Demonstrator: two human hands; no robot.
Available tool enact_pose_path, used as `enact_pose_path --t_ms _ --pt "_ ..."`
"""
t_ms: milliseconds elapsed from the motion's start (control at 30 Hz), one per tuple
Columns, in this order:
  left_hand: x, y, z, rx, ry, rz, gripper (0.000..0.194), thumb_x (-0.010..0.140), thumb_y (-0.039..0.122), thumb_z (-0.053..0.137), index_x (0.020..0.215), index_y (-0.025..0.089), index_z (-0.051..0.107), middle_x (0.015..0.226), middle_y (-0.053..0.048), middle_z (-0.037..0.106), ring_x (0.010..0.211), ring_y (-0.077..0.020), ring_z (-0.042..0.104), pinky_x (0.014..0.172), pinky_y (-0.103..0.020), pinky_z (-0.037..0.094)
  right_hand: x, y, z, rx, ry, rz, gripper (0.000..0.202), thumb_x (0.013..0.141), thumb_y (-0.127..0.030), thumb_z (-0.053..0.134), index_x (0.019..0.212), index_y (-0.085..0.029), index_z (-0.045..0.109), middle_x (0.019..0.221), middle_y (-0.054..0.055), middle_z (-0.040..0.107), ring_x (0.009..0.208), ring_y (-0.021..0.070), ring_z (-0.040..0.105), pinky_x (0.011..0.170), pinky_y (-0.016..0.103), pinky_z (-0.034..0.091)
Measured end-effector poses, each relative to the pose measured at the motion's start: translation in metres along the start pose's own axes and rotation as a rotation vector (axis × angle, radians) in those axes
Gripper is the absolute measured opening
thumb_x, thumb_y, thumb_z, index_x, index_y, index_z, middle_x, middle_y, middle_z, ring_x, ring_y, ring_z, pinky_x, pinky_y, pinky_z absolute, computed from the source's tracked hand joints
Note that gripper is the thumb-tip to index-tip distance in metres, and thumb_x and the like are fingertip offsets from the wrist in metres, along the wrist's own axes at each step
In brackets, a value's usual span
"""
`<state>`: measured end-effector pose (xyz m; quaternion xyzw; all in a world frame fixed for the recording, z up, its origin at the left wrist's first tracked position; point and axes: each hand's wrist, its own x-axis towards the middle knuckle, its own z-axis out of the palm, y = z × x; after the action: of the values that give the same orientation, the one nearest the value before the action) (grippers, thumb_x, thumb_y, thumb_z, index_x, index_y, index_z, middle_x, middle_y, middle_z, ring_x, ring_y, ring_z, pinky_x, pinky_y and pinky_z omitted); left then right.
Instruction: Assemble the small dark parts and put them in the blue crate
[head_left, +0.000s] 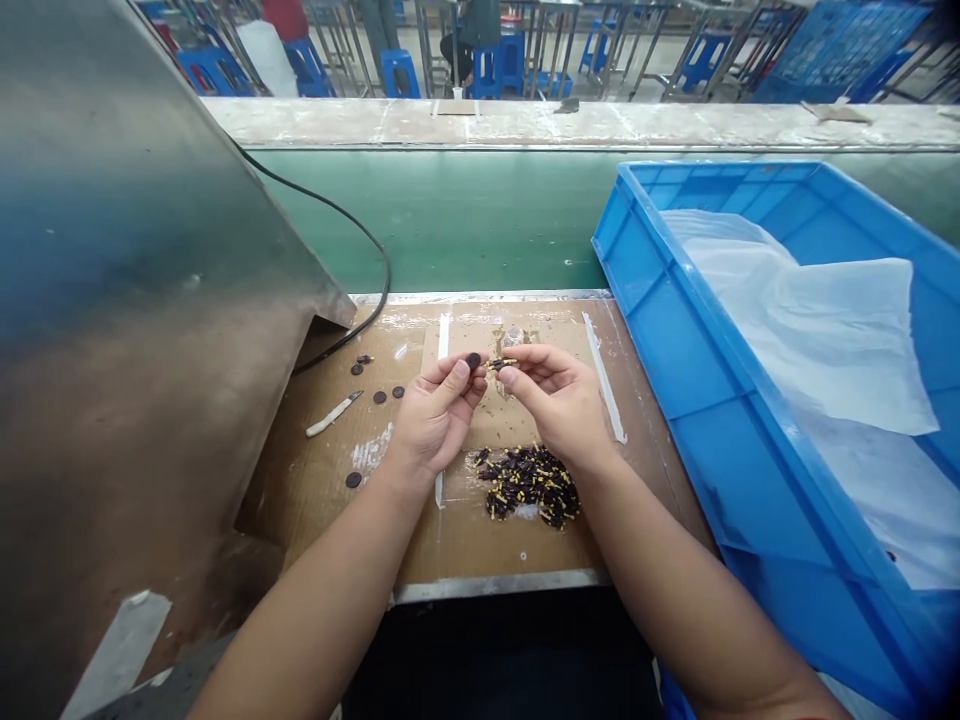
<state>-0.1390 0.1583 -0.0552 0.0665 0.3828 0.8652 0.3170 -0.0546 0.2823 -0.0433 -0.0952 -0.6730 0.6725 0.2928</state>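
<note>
Two hands: I'm pinching small items with both, fingertips close together over the counter (420, 550).
Left hand (435, 415): gripping the dark disc (473, 360).
Right hand (566, 405): gripping the dark-and-yellow piece (501, 365) just beside the disc.
Pile (532, 485): lying near the right wrist.
Handling: probably calling for light pinches, steady wrists, clear sight of both items.
</note>
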Motion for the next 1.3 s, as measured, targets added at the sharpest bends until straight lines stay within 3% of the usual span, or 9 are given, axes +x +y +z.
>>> enact_pose_path --t_ms 333,967,1300 --pt "-0.003 0.002 0.003 0.051 0.002 0.056 0.024 0.069 0.027 0.090 0.087 0.018 0.078 0.098 -0.006 0.074 0.087 -0.0107 0.067 0.086 -0.021 0.054 -0.008 -0.013 0.000 -0.240 0.007 -0.235 0.016 0.085 -0.022 0.074 0.101 -0.026 0.076 0.098 0.000 0.077 0.085 0.0157 0.073 0.081 0.033 0.064" --pt "-0.005 0.001 0.004 0.104 -0.030 0.110 0.022 0.069 0.027 0.090 0.085 0.019 0.079 0.096 -0.006 0.075 0.089 -0.0121 0.069 0.088 -0.022 0.055 -0.010 -0.007 0.002 -0.219 0.015 -0.192 0.016 0.087 -0.024 0.073 0.102 -0.025 0.075 0.102 0.002 0.078 0.090 0.0183 0.074 0.084 0.037 0.065" --pt "-0.003 0.000 0.003 0.163 0.009 0.155 0.024 0.067 0.027 0.091 0.085 0.017 0.079 0.095 -0.008 0.075 0.087 -0.0145 0.070 0.089 -0.025 0.056 -0.010 -0.010 -0.001 -0.327 -0.014 -0.264 0.018 0.089 -0.023 0.070 0.105 -0.028 0.076 0.104 0.001 0.078 0.092 0.0186 0.075 0.086 0.037 0.065"
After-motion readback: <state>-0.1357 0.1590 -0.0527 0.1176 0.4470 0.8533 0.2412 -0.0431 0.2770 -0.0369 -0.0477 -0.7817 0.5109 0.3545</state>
